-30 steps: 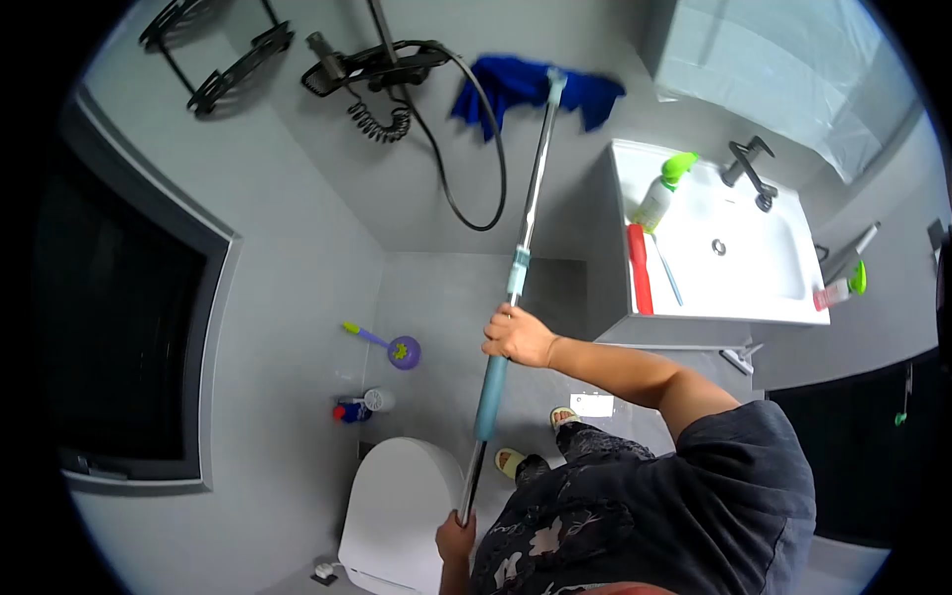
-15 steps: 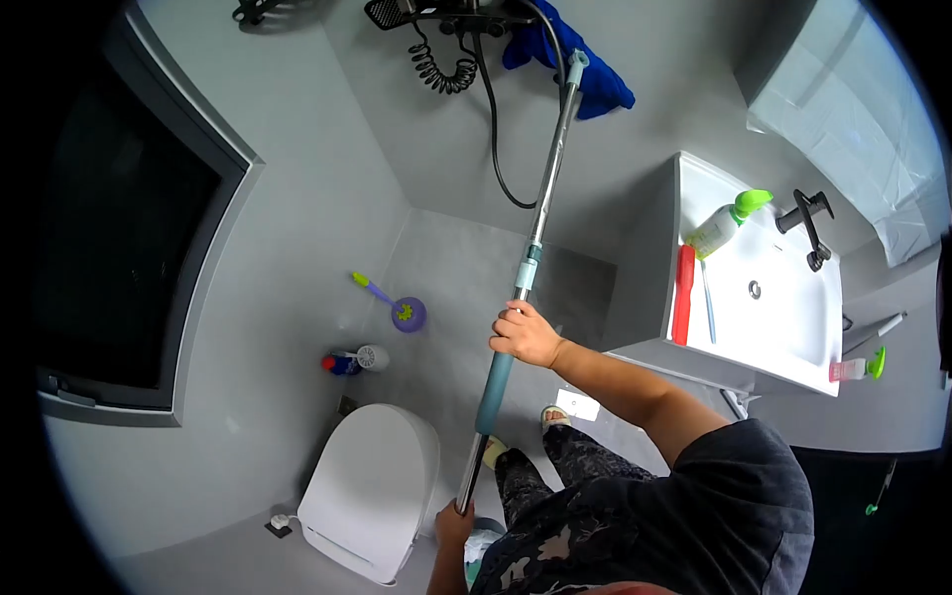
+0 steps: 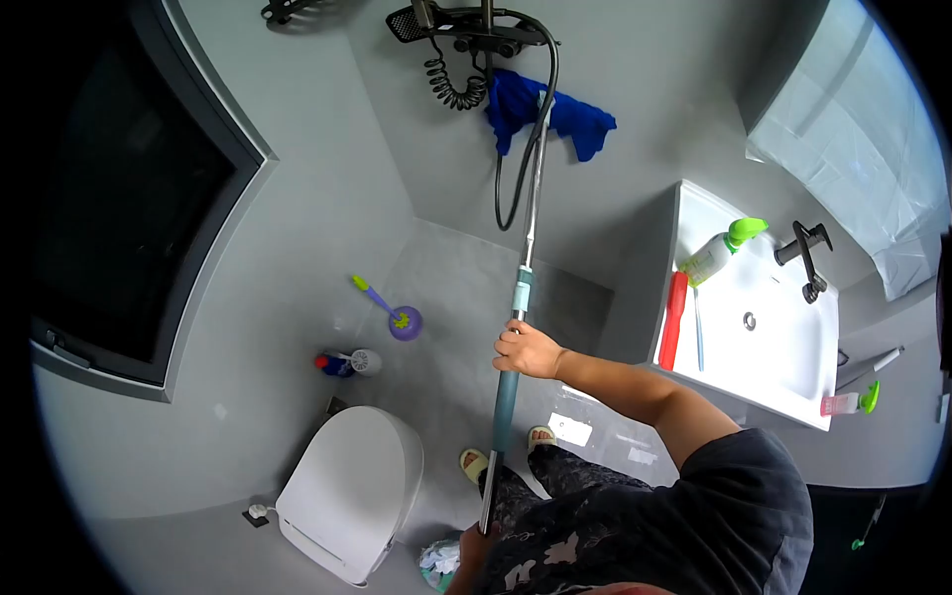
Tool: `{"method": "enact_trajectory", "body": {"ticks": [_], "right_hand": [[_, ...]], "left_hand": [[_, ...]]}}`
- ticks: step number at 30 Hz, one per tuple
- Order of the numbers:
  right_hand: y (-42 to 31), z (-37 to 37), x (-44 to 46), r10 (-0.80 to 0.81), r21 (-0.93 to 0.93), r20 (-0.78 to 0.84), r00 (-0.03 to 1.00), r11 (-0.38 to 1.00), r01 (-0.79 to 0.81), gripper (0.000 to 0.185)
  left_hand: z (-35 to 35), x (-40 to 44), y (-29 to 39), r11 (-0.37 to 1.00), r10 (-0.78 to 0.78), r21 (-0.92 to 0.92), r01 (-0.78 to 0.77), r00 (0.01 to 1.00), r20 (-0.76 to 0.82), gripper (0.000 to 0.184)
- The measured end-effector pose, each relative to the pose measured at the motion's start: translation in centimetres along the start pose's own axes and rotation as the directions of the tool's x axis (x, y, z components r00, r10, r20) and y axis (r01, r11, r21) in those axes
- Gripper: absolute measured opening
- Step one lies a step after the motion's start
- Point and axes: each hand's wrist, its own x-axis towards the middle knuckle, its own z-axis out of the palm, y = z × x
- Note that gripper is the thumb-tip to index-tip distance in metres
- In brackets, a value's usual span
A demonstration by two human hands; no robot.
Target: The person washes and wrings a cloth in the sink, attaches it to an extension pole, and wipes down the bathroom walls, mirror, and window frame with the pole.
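Head view: right hand (image 3: 529,350) curls closed around pole (image 3: 523,294), center frame; left hand (image 3: 477,546) wraps lower end, bottom center. Pole's long axis runs steeply up frame, leaning slightly right, to blue cloth (image 3: 575,120), upper center, behind looping black hose (image 3: 554,61); right hand nearer cloth.

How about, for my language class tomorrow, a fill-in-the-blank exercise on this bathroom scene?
1. The person's right hand holds the long silver-and-teal metal pole, as does the ____ hand.
2. The crumpled fabric cloth at the pole's far end is ____ in colour.
3. On the white rectangular sink, the wider of two long, slender objects is coloured ____.

Missing words: left; blue; red.
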Motion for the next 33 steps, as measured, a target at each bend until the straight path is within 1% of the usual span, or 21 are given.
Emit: {"method": "enact_trajectory", "body": {"ticks": [3, 5, 9, 11, 12, 15, 16, 17, 19, 20, 21, 22, 23, 24, 25, 26, 27, 28, 30, 31, 33], "right_hand": [[0.4, -0.1, 0.6, -0.011, -0.006, -0.03, 0.999, 1.0, 0.011, 0.005], [0.2, 0.3, 0.4, 0.02, -0.008, -0.076, 0.997, 1.0, -0.021, 0.006], [-0.4, 4.0, -2.1, 0.073, 0.078, -0.064, 0.995, 0.995, -0.068, 0.01], [-0.7, 5.9, -3.1, 0.063, 0.072, 0.004, 0.998, 0.995, -0.064, 0.01], [-0.8, 6.7, -3.6, 0.07, 0.09, 0.008, 0.998, 0.993, -0.07, 0.011], [-1.0, 9.3, -5.4, 0.081, 0.152, 0.064, 0.995, 0.984, -0.09, 0.011], [-1.1, 10.3, -5.9, 0.091, 0.153, 0.112, 0.99, 0.982, -0.108, 0.01], [-1.0, 11.4, -6.4, 0.08, 0.157, 0.111, 0.991, 0.983, -0.097, 0.01], [-1.3, 13.4, -7.4, 0.111, 0.112, 0.228, 0.967, 0.984, -0.14, 0.011], [-1.1, 14.5, -7.9, 0.097, 0.099, 0.341, 0.935, 0.985, -0.138, 0.011], [-1.6, 15.8, -8.3, 0.082, 0.101, 0.342, 0.936, 0.987, -0.124, 0.011], [-2.9, 16.9, -8.7, 0.076, 0.087, 0.474, 0.877, 0.987, -0.132, 0.01], [-4.0, 18.4, -9.0, 0.069, 0.066, 0.591, 0.804, 0.989, -0.133, 0.01], [-5.8, 20.7, -10.0, 0.006, 0.072, 0.618, 0.786, 0.995, -0.064, 0.01], [-7.6, 21.4, -10.3, -0.081, 0.103, 0.62, 0.781, 0.994, 0.021, 0.009], [-9.7, 22.4, -10.0, -0.091, 0.161, 0.68, 0.727, 0.986, -0.028, 0.008], [-11.2, 18.0, -7.1, -0.17, 0.232, 0.76, 0.628, 0.972, -0.018, 0.006], [-12.9, 18.4, -6.3, -0.226, 0.265, 0.773, 0.592, 0.964, 0.023, 0.006], [-15.3, 18.0, -4.2, -0.32, 0.396, 0.646, 0.693, 0.917, 0.054, 0.01], [-15.8, 17.8, -2.8, -0.323, 0.395, 0.642, 0.695, 0.917, 0.061, 0.01], [-16.9, 16.5, 0.1, -0.3, 0.472, 0.581, 0.757, 0.882, -0.012, 0.013]], "left_hand": [[-0.2, 0.5, 0.2, 0.999, 0.015, -0.039, -0.015, 1.0, 0.007, 0.047], [0.1, 1.1, -0.3, 0.998, 0.007, 0.063, -0.013, 0.995, 0.095, 0.048], [2.4, 2.2, -2.2, 0.996, -0.013, 0.094, -0.003, 0.987, 0.161, 0.053], [3.0, 2.1, -2.0, 0.993, -0.032, 0.115, 0.021, 0.994, 0.1, 0.053], [3.3, 1.9, -1.8, 0.994, -0.047, 0.1, 0.038, 0.995, 0.086, 0.051], [3.8, 0.7, -0.3, 0.996, -0.05, 0.073, 0.045, 0.996, 0.077, 0.05], [4.4, 1.0, -0.6, 0.992, -0.111, 0.07, 0.103, 0.987, 0.118, 0.049], [4.9, 1.4, -0.8, 0.992, -0.116, 0.062, 0.11, 0.987, 0.114, 0.049], [6.0, 1.4, -1.4, 0.998, -0.05, 0.048, 0.045, 0.993, 0.106, 0.048], [6.1, 1.1, -1.2, 0.998, -0.055, 0.038, 0.051, 0.993, 0.102, 0.048], [5.8, 0.7, -0.6, 0.993, -0.1, 0.076, 0.092, 0.989, 0.11, 0.048], [5.6, 0.2, 0.0, 0.985, -0.145, 0.112, 0.132, 0.983, 0.111, 0.047], [6.0, -0.8, -1.2, 0.987, -0.139, 0.102, 0.127, 0.984, 0.114, 0.048], [6.5, -2.1, -3.0, 0.989, -0.131, 0.089, 0.122, 0.985, 0.109, 0.048], [6.0, -4.1, -3.5, 0.98, -0.171, 0.117, 0.16, 0.981, 0.09, 0.047], [5.5, -6.1, -3.9, 0.97, -0.21, 0.143, 0.198, 0.975, 0.07, 0.045], [5.2, -8.2, -4.9, 0.96, -0.252, 0.14, 0.242, 0.966, 0.057, 0.045], [4.6, -9.4, -5.7, 0.95, -0.292, 0.121, 0.286, 0.956, 0.03, 0.045], [3.7, -11.4, -6.8, 0.934, -0.35, 0.065, 0.35, 0.937, -0.007, 0.044], [3.2, -12.0, -7.1, 0.927, -0.372, 0.04, 0.373, 0.928, -0.026, 0.044], [2.4, -12.6, -7.5, 0.914, -0.406, -0.012, 0.406, 0.912, -0.052, 0.043]]}}
